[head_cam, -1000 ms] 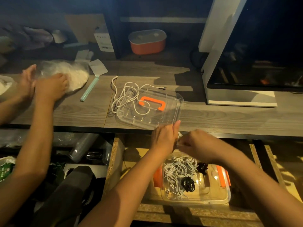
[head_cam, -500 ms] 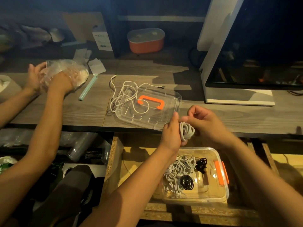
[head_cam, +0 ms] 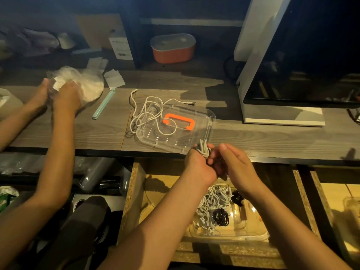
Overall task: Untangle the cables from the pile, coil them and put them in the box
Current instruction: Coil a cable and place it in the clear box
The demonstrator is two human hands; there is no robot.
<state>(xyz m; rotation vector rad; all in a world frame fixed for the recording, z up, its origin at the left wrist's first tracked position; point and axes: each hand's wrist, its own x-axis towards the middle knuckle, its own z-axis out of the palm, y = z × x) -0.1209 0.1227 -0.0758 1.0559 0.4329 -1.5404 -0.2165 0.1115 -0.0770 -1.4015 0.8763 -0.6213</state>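
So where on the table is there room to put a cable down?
The table is bare between the green strip and the loose white cable, and right of the clear lid, before the white machine. The cable crowds the lid's left half.

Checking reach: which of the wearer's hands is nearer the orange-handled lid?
Left. The left hand is at the near edge of the lid; the right hand sits farther right.

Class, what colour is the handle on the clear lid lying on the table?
The handle is orange; head view.
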